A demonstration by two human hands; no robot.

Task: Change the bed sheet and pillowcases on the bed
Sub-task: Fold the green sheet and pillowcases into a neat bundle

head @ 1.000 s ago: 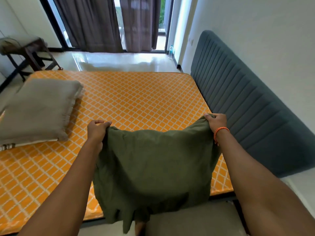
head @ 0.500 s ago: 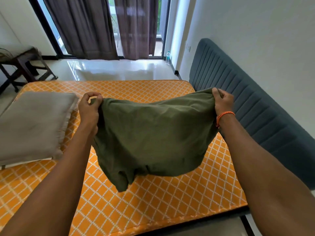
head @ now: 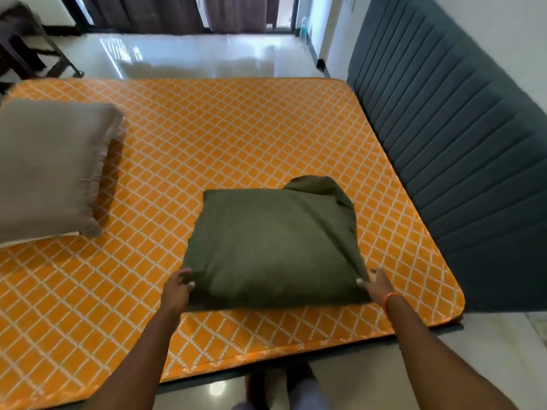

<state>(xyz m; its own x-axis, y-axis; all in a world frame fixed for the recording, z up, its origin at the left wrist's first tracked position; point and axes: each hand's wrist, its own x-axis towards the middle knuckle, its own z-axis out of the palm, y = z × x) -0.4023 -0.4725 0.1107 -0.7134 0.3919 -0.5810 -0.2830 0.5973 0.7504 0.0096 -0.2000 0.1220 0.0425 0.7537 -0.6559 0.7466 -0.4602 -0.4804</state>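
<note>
Green pillow sits near the bed's near-right corner, left hand and right hand each pinching a near corner. The far corner looks bunched, so it could end up lumpy if dropped as is.

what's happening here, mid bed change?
A person stands at the edge of a bed with an orange lattice-patterned mattress and has a dark green pillowcase laid flat on it. The left hand and right hand each pinch a near corner of it. The far right corner is bunched up. A grey pillow lies on the left of the mattress; the grey headboard runs along the right.
</note>
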